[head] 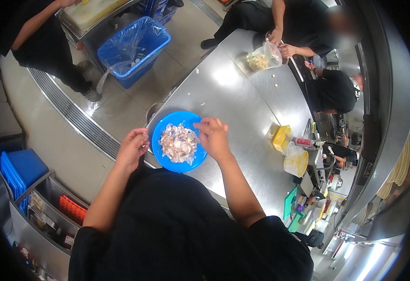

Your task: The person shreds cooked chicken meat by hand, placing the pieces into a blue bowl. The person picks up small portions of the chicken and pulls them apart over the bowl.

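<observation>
A round blue plastic bowl (203, 154) stands near the corner of the stainless steel table (236, 109) in front of me. Pale, papery peelings (178, 142), which look like garlic skins, fill its middle. My left hand (134, 147) is raised just left of the bowl, with fingertips pinched together around something small that I cannot make out. Over the bowl's right rim, my right hand (213, 135) has its fingers bent and partly spread; it is slightly blurred, and nothing is visible in it.
A clear tub of peeled cloves (259, 59) is held by a person across the table. Yellow containers (282, 138) and a spray can (303, 142) stand at the right. A lined blue bin (131, 79) is on the floor; another person stands beyond it. Drawers (47, 210) lie lower left.
</observation>
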`<action>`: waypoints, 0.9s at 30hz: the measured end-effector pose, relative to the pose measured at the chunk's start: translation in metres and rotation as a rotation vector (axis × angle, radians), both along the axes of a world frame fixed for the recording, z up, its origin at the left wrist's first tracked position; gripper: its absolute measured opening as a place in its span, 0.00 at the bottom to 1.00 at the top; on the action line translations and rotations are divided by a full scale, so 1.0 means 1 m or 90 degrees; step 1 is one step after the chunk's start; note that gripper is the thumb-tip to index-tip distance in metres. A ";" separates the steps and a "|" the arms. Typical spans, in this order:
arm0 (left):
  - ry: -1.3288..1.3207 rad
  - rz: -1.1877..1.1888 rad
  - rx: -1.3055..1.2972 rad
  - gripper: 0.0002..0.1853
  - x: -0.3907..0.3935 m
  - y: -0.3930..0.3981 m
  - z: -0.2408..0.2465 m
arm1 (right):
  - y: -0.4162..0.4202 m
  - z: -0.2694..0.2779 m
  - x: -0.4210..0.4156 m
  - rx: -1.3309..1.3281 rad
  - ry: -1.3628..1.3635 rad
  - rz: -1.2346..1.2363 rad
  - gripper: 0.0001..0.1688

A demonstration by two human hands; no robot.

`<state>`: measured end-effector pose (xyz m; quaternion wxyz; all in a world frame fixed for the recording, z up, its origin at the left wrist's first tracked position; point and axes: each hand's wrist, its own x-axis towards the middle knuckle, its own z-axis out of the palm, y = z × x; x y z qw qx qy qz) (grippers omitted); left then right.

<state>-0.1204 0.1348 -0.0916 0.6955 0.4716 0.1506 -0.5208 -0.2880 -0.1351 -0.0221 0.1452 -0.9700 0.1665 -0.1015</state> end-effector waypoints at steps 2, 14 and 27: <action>0.014 -0.006 -0.014 0.12 0.003 0.002 -0.002 | -0.005 0.003 0.001 0.057 0.009 -0.044 0.11; -0.389 -0.342 0.031 0.17 -0.020 0.002 -0.014 | -0.007 0.009 -0.001 0.211 0.059 -0.066 0.14; -0.242 -0.231 0.119 0.08 0.022 0.095 0.015 | -0.020 -0.062 0.042 0.195 0.056 0.009 0.18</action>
